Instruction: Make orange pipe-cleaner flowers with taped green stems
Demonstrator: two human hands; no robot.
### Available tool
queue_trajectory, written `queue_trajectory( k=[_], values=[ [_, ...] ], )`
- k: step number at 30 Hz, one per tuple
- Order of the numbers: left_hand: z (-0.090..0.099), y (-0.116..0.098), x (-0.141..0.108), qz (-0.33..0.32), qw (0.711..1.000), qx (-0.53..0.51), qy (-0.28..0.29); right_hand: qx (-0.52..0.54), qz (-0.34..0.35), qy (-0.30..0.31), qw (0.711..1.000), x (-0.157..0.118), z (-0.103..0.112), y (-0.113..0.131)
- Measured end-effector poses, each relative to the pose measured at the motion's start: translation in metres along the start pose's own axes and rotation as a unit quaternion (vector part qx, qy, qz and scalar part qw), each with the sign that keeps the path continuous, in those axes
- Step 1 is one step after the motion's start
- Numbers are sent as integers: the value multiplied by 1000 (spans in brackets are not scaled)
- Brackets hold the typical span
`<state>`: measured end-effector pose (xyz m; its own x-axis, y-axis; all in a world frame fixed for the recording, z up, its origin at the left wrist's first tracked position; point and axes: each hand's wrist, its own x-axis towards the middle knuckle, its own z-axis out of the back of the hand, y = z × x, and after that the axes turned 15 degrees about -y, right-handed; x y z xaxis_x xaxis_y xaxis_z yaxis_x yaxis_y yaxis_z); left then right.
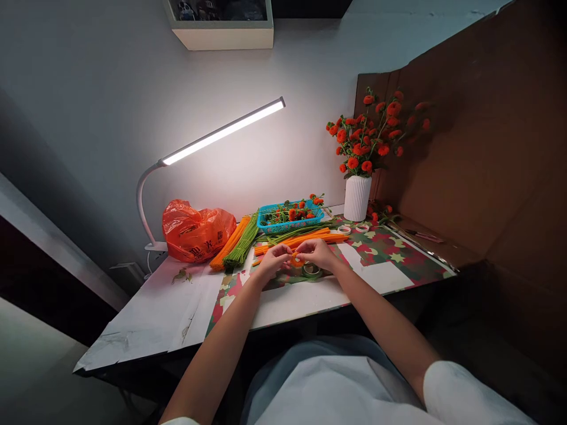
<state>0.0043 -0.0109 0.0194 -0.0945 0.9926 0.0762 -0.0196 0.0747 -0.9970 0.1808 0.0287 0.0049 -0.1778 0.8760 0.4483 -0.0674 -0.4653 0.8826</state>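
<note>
Between my two hands, over the front middle of the table, is a small curled piece of orange pipe cleaner (296, 260). My left hand (275, 258) pinches it from the left, and the fingertips of my right hand (318, 254) close on its other side. Just below my right hand lies a roll of green tape (312, 271). Loose orange pipe cleaners (328, 236) are spread right behind both hands. Further left, a bundle of green pipe cleaners (243, 243) rests beside an orange bundle (227, 248).
A blue basket (290, 226) of red-orange flowers stands behind the hands. At the back right is a white ribbed vase (357, 199) of flowers, near white tape rolls (362, 228). An orange plastic bag (195, 233) sits left, under a lit desk lamp (225, 131). Cardboard (478, 147) walls the right side.
</note>
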Motion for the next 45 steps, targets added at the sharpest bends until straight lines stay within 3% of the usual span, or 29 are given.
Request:
queue_trajectory(
  k=[7,13,20,35,45],
  values=[
    [3,8,4,-61,998,30,7,8,-29,-16,999,1,0,-3],
    [2,9,6,-67,997,48,15,-9,-11,-6,1000,2,1,-6],
    [1,9,3,-140,982,124,21,-29,-8,3,1000,1,1,-5],
    [-5,15,8,-31,997,0,-77,-39,10,-38,998,1,-6,-10],
    [-9,17,4,-135,983,81,-100,-44,24,-32,998,1,-8,-14]
  ],
)
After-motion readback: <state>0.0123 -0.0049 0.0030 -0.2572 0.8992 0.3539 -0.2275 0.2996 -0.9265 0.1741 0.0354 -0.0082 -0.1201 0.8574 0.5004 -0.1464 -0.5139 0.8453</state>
